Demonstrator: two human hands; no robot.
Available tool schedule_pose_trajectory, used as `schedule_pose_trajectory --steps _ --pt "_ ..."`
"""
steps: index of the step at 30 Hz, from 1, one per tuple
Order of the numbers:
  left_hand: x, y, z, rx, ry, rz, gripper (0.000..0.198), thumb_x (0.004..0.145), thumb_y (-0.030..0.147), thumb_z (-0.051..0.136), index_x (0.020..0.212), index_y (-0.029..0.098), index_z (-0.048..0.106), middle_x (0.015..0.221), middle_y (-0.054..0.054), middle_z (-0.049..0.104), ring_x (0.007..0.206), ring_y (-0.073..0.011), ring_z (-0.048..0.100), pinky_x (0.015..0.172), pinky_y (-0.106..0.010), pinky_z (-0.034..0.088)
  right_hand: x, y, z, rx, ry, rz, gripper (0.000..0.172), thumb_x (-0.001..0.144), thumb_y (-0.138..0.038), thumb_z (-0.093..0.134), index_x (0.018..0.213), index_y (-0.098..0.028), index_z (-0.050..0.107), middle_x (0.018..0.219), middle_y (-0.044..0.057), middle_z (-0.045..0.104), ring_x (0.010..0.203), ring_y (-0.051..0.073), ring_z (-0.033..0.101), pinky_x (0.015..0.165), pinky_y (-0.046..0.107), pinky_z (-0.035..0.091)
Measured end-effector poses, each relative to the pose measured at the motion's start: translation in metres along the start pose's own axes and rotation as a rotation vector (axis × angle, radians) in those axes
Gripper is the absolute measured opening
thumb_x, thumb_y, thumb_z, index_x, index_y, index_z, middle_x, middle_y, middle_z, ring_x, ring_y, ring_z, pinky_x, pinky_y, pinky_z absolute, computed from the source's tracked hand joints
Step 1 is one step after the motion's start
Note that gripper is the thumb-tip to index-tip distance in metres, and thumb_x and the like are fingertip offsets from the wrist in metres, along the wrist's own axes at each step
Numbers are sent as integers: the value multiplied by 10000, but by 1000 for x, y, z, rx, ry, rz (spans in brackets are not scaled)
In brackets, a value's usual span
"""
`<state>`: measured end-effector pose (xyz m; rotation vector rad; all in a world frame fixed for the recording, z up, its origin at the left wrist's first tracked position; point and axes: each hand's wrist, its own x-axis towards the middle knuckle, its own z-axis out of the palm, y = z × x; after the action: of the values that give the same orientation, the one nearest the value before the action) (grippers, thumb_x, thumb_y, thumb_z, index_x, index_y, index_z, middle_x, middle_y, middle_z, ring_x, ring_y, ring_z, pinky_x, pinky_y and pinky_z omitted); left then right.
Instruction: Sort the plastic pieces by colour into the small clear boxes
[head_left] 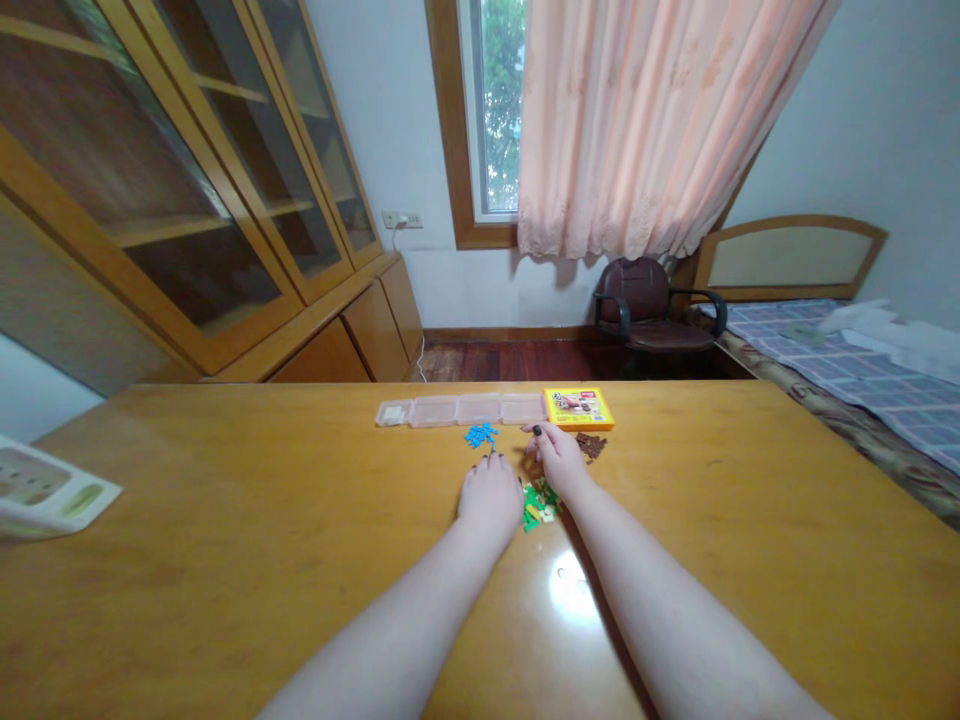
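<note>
Head view, the only one: both forearms run up the middle of the glossy yellow-brown wooden table (225,520), hands side by side w/ a narrow gap. The left hand (491,495) lies palm down, knuckles up, fingers curled toward the tabletop; whether anything sits under them can't be told. The right hand (559,455) is a bit farther fwd, fingers stretched ahead and down, dark-nailed tips on or just above the wood; pinching a piece or bare can't be told, too small. Key relation: the heap of small blue plastic pieces (481,434) lies straight ahead of the left hand's fingertips, just beyond them and apart, and left-fwd of the right hand, so the left hand is nearer. The scatter of small green and yellow plastic pieces (538,503) sits btw the two wrists, close against both, partly hidden by the right one. The little pile of dark brown plastic pieces (592,445) is just right of the right hand. Beyond all three, the long clear plastic compartment tray (461,410) runs left-right, long axis crosswise to the arms; the flat yellow cardboard box w/ a picture on top (578,408) butts its right end, just ahead of the right hand's tips. A white-and-green printed booklet (45,490) lies well apart at the table's left edge.
</note>
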<state>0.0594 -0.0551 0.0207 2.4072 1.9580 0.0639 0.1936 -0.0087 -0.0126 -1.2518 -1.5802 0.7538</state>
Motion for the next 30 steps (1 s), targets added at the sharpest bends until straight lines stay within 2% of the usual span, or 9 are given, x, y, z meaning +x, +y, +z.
schedule_pose_trajectory --steps 3,6,11,20,25,30 --pt "-4 8 8 -2 9 -2 455 845 311 455 1204 38 513 1227 -223 526 1137 -311 484 927 -428 410 0 0 0 4 -2 4 413 910 -461 342 966 -169 628 675 22 636 547 145 545 552 247 417" --pt "-3 7 11 -7 30 5 529 844 386 470 1246 43 487 1286 -222 488 1187 -322 443 981 -446 366 -1 -1 0 15 3 10 419 908 -471 346 965 -168 630 666 21 634 542 145 546 547 247 420" --pt "2 4 14 -63 58 55 497 845 419 462 1232 110 502 1276 -179 520 1192 -289 455 1005 -420 350 -1 -1 -1 32 10 5 425 906 -482 348 958 -168 630 665 24 636 551 149 552 560 253 427" --pt "17 -15 25 -90 86 25 539 867 418 420 1283 75 440 1345 -197 456 1254 -293 399 1055 -435 288 -1 0 -2 36 23 0 445 899 -510 350 953 -172 635 662 28 637 567 155 564 560 255 431" --pt "14 -10 27 -109 58 3 583 863 444 408 1321 83 404 1395 -194 399 1293 -307 351 1057 -456 290 2 3 -2 142 76 29 476 879 -549 366 927 -160 636 620 23 615 514 140 529 530 251 425" --pt "5 4 28 -144 -31 -3 681 858 494 392 1376 57 322 1452 -218 286 1347 -349 241 1084 -520 221 7 5 -2 331 156 128 509 850 -580 389 910 -132 624 591 25 597 473 131 499 471 248 411"
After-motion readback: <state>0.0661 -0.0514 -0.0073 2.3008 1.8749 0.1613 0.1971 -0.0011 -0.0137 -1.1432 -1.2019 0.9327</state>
